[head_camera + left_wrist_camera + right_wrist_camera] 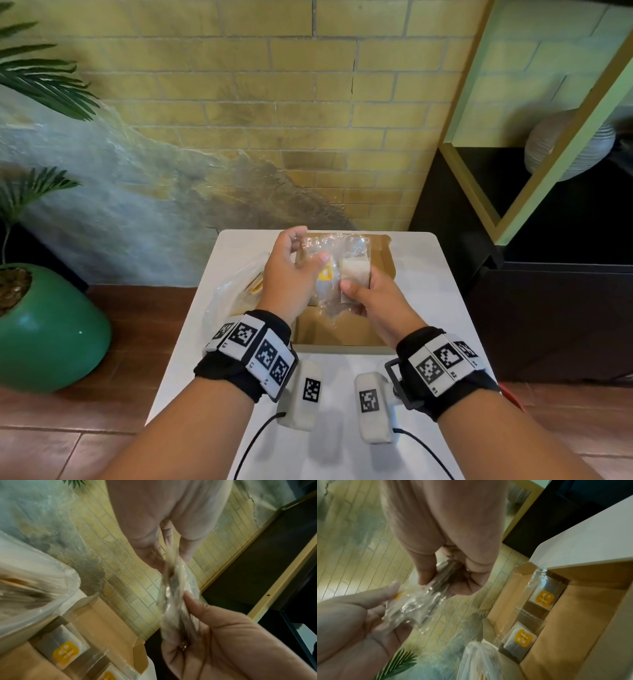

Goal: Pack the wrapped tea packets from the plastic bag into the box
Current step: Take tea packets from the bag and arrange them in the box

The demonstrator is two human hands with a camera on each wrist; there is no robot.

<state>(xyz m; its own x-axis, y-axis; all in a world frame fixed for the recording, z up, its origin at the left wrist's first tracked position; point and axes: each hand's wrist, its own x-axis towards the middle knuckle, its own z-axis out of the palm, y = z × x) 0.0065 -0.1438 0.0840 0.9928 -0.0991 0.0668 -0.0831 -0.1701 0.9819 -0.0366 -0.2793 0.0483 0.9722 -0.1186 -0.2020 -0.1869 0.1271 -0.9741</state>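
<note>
Above the open cardboard box (342, 332), both hands hold a clear-wrapped tea packet (337, 274); a yellow tag and a white bag show through the wrap. My left hand (308, 250) pinches its left side, thumb on the front. My right hand (359, 284) grips its lower right part. In the left wrist view my left hand (169, 553) pinches the crinkled wrap (178, 601). My right hand (450, 573) clamps the same wrap (419, 601). Two packets with yellow tags (544, 597) (524, 637) lie inside the box (590, 608). The plastic bag (229, 294) lies left of the box.
The small white table (428, 291) carries the box and the bag. A green plant pot (44, 329) stands on the floor to the left, and a dark cabinet (548, 308) to the right. A brick wall rises behind the table's far edge.
</note>
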